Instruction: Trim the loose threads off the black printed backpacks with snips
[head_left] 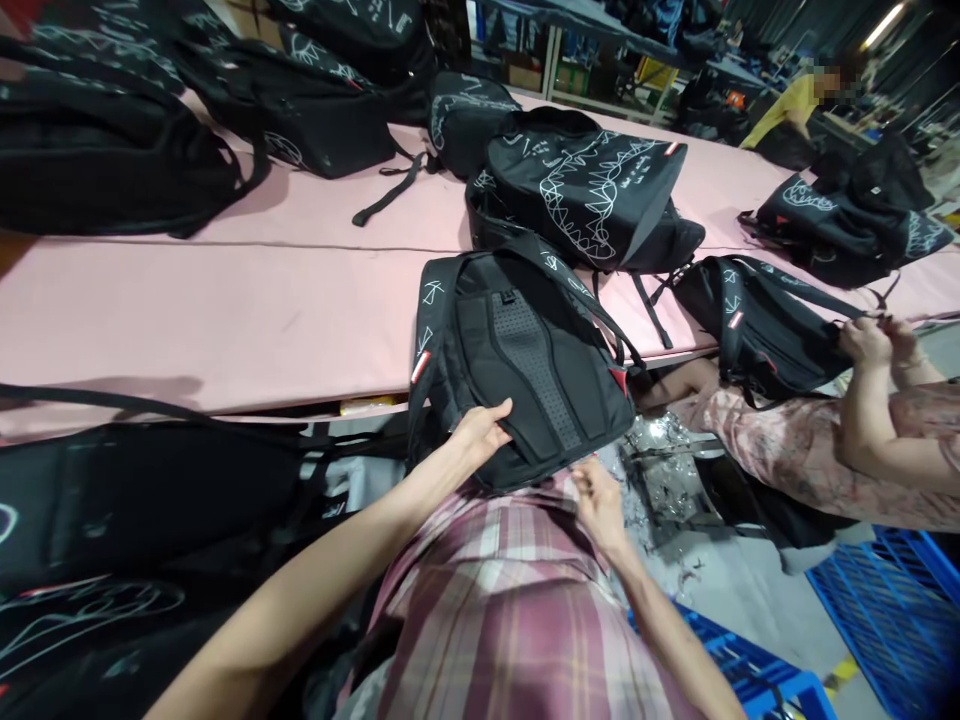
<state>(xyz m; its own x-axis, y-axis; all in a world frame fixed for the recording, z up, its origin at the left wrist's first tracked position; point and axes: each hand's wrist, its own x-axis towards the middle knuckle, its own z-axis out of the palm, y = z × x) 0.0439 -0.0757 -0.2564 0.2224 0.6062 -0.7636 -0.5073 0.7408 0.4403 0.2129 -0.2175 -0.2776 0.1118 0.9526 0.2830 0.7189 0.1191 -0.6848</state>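
Observation:
A black backpack [525, 350] leans against the edge of the pink table, its padded back panel and shoulder straps turned up towards me. White line drawings and a small red-and-white tag mark its left strap. My left hand [484, 437] is closed on the lower left part of the backpack, over the back panel. Just past its lower right corner, my right hand [598, 495] has its fingers pinched together close to the bottom edge. Whatever those fingers hold is too small to make out.
Several black backpacks with white drawings, one close behind mine [592, 190], lie on the pink table [187, 320]. More black bags [150, 500] are piled at my left. To the right, a co-worker's hands [870, 340] handle another backpack [780, 320]. Blue crates [892, 610] stand on the floor.

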